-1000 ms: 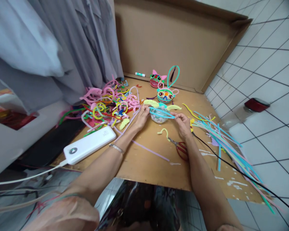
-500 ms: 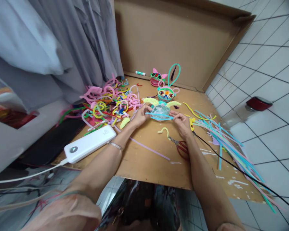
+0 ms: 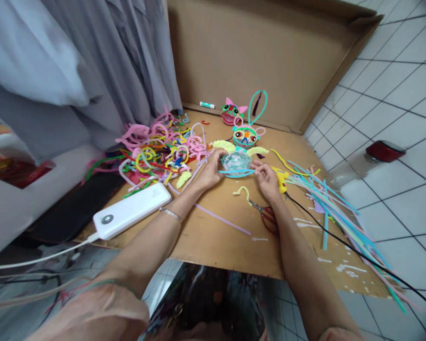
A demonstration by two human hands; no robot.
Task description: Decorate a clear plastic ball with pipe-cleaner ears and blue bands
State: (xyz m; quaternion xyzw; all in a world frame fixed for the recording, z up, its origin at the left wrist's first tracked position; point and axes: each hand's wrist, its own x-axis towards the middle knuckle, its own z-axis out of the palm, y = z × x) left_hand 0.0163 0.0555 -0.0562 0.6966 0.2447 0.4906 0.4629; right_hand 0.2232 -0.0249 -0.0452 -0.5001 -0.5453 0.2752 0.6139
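Observation:
My left hand (image 3: 212, 171) is closed at the left side of a clear, rounded, teal-tinted piece (image 3: 236, 161), with the left end of a light-blue pipe cleaner (image 3: 237, 175) at its fingers. The pipe cleaner looks like a narrow loop stretched along the piece's near edge. At its right end my right hand (image 3: 266, 178) pinches it between thumb and finger. Two fuzzy pale-yellow horn shapes (image 3: 224, 146) spread from the top of the clear piece. Nearer to me lie red-handled scissors (image 3: 268, 218), touching a curled yellow pipe cleaner (image 3: 242, 191).
Colourful pipe-cleaner scraps (image 3: 156, 151) heap at the left, behind a white power bank (image 3: 131, 210). Two decorated animal faces (image 3: 246, 137) stand at the back. A yellow glue gun (image 3: 281, 180) with a black cord and long pipe cleaners (image 3: 337, 222) lie right.
My left hand has shifted slightly and now sits closer against the clear piece's side. The blue pipe cleaner's left end has gone from above my fingertips to lower, nearer the piece's edge.

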